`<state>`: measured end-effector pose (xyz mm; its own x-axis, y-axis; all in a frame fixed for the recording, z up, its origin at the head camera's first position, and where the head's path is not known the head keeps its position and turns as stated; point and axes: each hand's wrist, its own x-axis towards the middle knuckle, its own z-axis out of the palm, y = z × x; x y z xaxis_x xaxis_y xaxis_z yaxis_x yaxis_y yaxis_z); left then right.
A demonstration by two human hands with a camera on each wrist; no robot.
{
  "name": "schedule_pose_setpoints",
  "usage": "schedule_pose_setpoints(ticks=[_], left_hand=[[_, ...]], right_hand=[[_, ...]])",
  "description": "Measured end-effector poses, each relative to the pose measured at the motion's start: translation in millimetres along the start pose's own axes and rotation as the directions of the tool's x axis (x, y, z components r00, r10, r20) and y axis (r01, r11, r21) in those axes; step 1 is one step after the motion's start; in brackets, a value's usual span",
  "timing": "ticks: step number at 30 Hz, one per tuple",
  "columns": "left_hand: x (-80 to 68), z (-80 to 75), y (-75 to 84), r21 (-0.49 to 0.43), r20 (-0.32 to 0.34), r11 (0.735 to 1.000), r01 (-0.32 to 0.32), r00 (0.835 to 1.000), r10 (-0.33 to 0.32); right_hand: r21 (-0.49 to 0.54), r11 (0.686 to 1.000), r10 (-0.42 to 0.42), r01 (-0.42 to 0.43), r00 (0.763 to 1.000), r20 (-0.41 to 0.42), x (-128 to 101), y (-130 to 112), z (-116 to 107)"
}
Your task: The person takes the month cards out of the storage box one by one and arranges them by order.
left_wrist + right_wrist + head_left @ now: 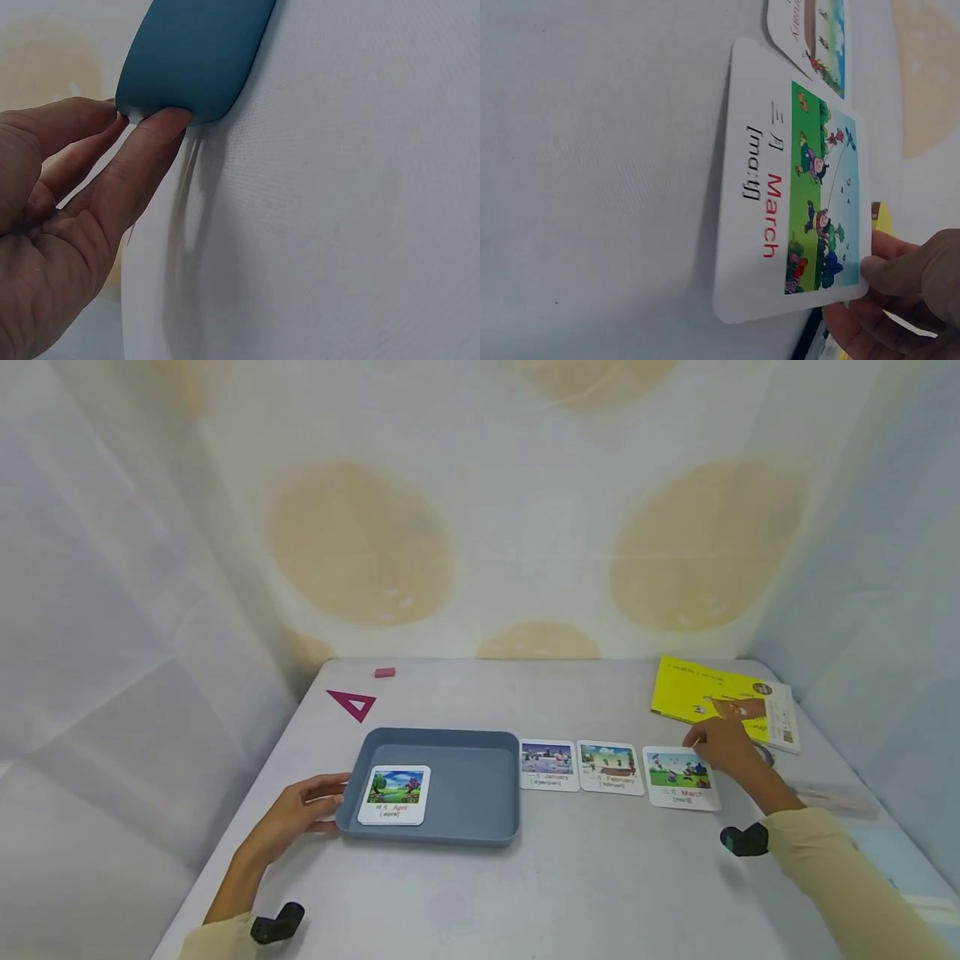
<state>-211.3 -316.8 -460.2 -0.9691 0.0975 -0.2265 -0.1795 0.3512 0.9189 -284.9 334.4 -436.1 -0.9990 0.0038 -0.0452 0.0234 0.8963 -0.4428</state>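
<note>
Right hand (724,748): fingers nearly together, pinching one March card (681,779) at its corner. Two more, the January card (549,766) and February card (610,768), lie left of those fingers. Left hand (294,812): fingers slightly parted, gripping one blue tray (472,789) by its edge; one visible April card (394,795) inside, right of these fingers.

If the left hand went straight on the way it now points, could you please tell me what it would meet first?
The left hand would meet the blue-grey tray first, since it holds the tray's left edge; past that, the April card seems next, though depth is hard to judge.
</note>
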Motion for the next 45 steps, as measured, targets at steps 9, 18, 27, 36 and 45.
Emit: schedule_pose_setpoints(ticks=[9, 18, 27, 36, 45], left_hand=[[-0.8, -0.7, -0.7, -0.005, 0.012, 1.000, -0.031, 0.999, 0.031], [0.2, 0.2, -2.4, 0.002, 0.014, 0.999, -0.032, 0.999, 0.032], [-1.1, 3.8, -2.9, 0.006, 0.003, 0.999, -0.052, 0.999, 0.052], [3.8, 5.4, -3.1, 0.009, -0.005, 0.998, -0.060, 0.998, 0.061], [0.2, 6.2, -3.7, -0.014, -0.008, 0.998, -0.057, 0.998, 0.057]], right_hand=[[0.005, 1.000, 0.020, -0.019, 0.998, -0.059, -4, -11, 1], [0.042, 0.996, -0.075, 0.076, 0.997, -0.030, 7, -46, 5], [0.074, 0.951, -0.299, 0.300, 0.954, -0.035, 24, -148, 23], [0.137, 0.868, -0.481, 0.478, 0.876, -0.007, 34, -249, 65], [0.140, 0.748, -0.659, 0.649, 0.751, 0.041, 28, -321, 125]])
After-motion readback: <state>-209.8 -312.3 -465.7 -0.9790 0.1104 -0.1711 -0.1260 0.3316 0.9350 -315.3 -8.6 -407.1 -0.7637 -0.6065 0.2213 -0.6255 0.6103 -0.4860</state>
